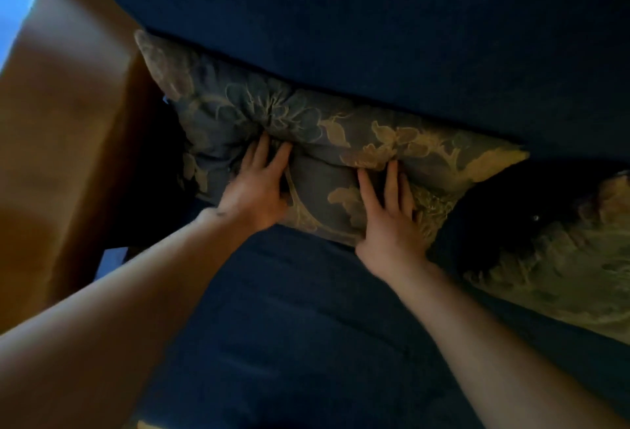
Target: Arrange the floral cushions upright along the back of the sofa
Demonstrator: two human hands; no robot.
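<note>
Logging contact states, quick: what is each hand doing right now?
Left hand: open, fingers pressed into the floral cushion.
Right hand: open, flat on that cushion.

Both hands (pixel 259 190) (pixel 392 220) pressing floral cushion (pixel 317 135) against sofa back (pixel 375 36).

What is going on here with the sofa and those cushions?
A person is pressing both hands flat into a floral cushion that leans against the back of a dark blue sofa. The left hand and right hand dent its front, fingers spread. A second floral cushion lies to the right, untouched. A wooden armrest stands at the left.
</note>
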